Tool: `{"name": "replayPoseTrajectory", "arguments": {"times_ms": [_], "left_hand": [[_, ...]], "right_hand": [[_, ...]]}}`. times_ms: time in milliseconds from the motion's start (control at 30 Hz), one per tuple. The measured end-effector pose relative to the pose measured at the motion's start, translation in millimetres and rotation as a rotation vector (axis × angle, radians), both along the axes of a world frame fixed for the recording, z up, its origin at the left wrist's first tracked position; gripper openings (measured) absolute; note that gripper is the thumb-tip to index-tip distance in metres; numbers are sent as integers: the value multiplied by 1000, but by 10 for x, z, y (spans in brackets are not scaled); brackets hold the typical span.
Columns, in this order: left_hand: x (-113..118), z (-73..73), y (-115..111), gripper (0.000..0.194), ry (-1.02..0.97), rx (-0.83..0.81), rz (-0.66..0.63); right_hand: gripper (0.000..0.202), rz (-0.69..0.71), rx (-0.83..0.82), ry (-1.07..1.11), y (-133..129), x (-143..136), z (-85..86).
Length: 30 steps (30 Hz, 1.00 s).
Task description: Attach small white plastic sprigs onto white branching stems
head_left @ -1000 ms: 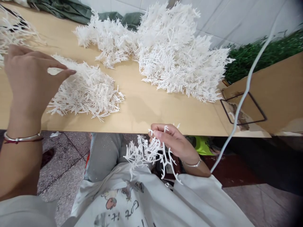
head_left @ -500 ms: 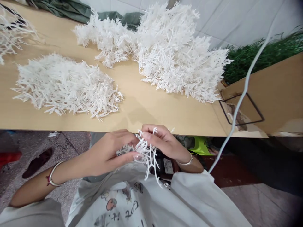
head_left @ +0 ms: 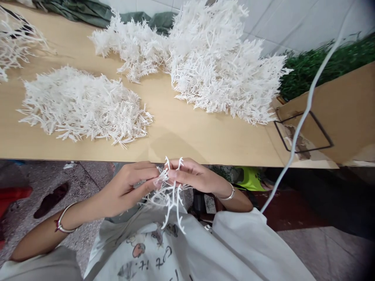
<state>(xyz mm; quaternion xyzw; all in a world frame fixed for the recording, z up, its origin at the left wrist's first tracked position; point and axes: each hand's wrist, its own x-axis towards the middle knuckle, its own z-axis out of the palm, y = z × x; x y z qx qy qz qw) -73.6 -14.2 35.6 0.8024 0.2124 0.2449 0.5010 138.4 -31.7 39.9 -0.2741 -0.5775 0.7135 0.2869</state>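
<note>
Head view shows three white clusters [head_left: 84,105] on one desk [head_left: 187,136]. Left hand [head_left: 129,187] and right hand [head_left: 199,176], fingers bent, pinch white sprigs [head_left: 175,201] by its front edge.

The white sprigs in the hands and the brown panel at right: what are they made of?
White sprigs: probably moulded plastic, smooth and fairly matt; the slender forked prongs hold their shape. Brown panel: apparently cardboard, dull, judging by the ragged torn patch at its lower edge.

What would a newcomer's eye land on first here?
The big spiky white heap at the table's back, near the wall. Next, the smaller white pile at front left, then the branching white sprigs held by the left hand and right hand at the near edge.
</note>
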Motion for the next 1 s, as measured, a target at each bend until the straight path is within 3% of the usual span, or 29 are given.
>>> {"name": "replayPoseTrajectory", "arguments": {"times_ms": [100,200,300,400,533,667,800,1000], "left_hand": [[-33,-20,-21,32,-55,-236,-8],[4,-62,-78,33,-193,-617,80],[143,-62,-121,30,-407,-937,260],[330,26,-102,32,-697,-1104,383],[512,171,26,29,-1037,-1122,402],[567,197,207,32,-1188,-1077,461],[581,179,345,32,-1235,-998,508],[607,178,468,40,-1133,-898,630]], "right_hand": [[23,52,-54,90,7,-6,-38],[23,43,-151,205,1,-86,-111],[25,-65,-270,373,15,-227,-152],[27,-190,-333,515,94,-357,-95],[35,-241,-241,545,298,-433,78],[33,-284,-211,487,523,-460,212],[39,-268,-177,443,687,-505,254],[43,-284,-179,430,791,-541,214]]}}
